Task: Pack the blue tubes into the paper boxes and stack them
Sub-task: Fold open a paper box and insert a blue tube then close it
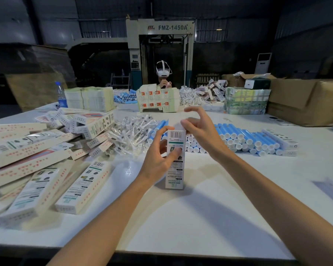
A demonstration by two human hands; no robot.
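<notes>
Closest in on the white table (200, 217), there's a tall white printed paper box (176, 169) standing on end. The left hand (160, 158) is wrapped round its middle, thumb on the front. The right hand (202, 131) hovers at the top end, fingers spread and loosely bent, holding nothing I can see. Looks like flap-closing time to me: squeeze lightly so the box doesn't buckle, and tuck the flap in square. Just behind are rows of blue plastic tubes with white caps (248, 140). Can't tell if a tube's inside, since fingers hide the box top.
</notes>
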